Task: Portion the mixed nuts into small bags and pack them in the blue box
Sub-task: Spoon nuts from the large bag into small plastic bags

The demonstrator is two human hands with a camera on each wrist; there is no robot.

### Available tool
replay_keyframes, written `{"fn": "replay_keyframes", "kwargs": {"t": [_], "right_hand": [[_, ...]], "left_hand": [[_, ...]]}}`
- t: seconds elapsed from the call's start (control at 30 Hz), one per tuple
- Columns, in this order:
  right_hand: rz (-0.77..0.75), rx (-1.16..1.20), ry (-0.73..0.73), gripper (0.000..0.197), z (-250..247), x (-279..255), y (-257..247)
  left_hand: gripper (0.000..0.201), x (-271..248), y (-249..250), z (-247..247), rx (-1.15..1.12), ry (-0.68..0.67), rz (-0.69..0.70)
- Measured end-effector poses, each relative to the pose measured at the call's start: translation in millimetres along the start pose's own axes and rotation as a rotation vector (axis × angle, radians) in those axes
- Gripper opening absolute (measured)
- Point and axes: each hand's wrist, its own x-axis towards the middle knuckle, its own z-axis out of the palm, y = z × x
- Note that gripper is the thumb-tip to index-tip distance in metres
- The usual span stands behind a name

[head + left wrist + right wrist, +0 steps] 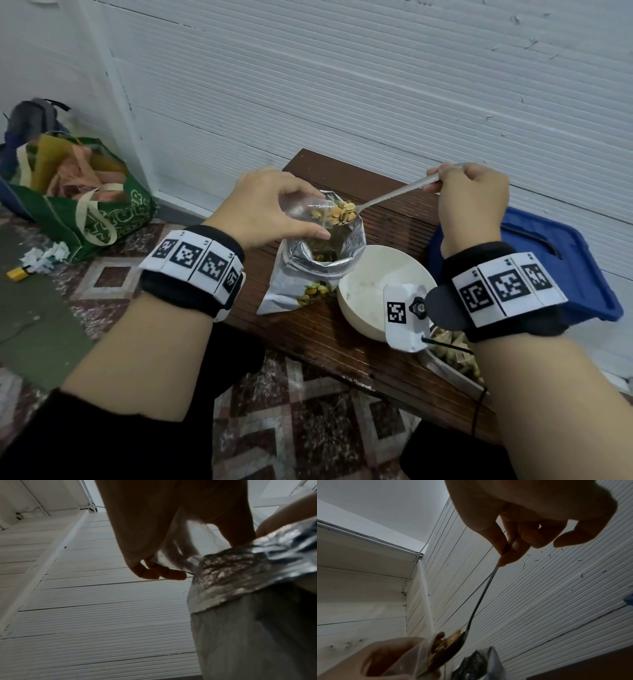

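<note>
Bench (342,329): nut spoon (346,213) at small bag (308,214), between hands.

1. Blue box (561,274): near part hidden behind right hand (472,202) and wristband.
2. Metal tray (445,368): mostly covered by right forearm; contents unclear.
3. Foil nut pouch (318,263): interior dark, fill level not readable.
4. Small clear bag (301,212): lower part hidden behind left hand (270,205).
5. Spoon (481,599): handle end buried in the right hand's fingers.
6. Green tote (85,205): contents indistinct.

White ribbed wall panels (342,85) behind dark slatted wooden bench (308,329); patterned red-and-white tiled floor (308,428); dim, even light.
</note>
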Motion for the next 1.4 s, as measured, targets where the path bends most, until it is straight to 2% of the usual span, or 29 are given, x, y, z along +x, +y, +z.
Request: {"fn": "replay_keyframes", "kwargs": {"t": [0.27,0.37,0.5,0.6,0.73,0.9,0.97,1.03,1.13,1.27,1.33,1.4], "right_hand": [[0.011,-0.014,-0.063,0.042,8,-5,0],[-0.014,0.021,-0.108,0.037,11,-9,-5],[-0.203,0.15,-0.251,0.025,12,-18,-13],[-0.347,0.201,-0.28,0.019,7,-20,-17],[-0.42,0.28,-0.201,0.017,-1,-18,-20],[-0.37,0.32,0.056,0.019,-11,-10,-15],[-0.358,0.252,0.083,0.022,-10,-11,-11],[-0.361,0.131,0.022,0.022,-4,-16,-6],[-0.386,-0.156,-0.195,0.016,7,-29,6],[-0.532,-0.534,-0.43,0.017,19,-51,20],[-0.552,-0.658,-0.462,0.02,24,-59,23],[-0.515,-0.679,-0.454,0.022,29,-62,25]], "left_hand": [[0.071,2,3,6,-0.018,-0.015,-0.01],[0.066,3,5,12,-0.073,-0.003,-0.008],[0.051,4,9,18,-0.198,0.056,-0.02],[0.036,4,6,16,-0.268,0.136,-0.058],[0.033,3,0,8,-0.334,0.193,-0.117],[0.033,1,-7,-1,-0.379,0.177,-0.145],[0.031,-1,-9,-4,-0.401,0.144,-0.134],[0.034,-4,-11,-5,-0.415,0.086,-0.109],[0.041,-5,-14,-3,-0.358,0.034,-0.091],[0.042,-3,-18,-1,-0.299,0.018,-0.092],[0.043,-3,-18,-1,-0.287,0.013,-0.094],[0.043,-3,-18,0,-0.273,0.017,-0.1]]}}
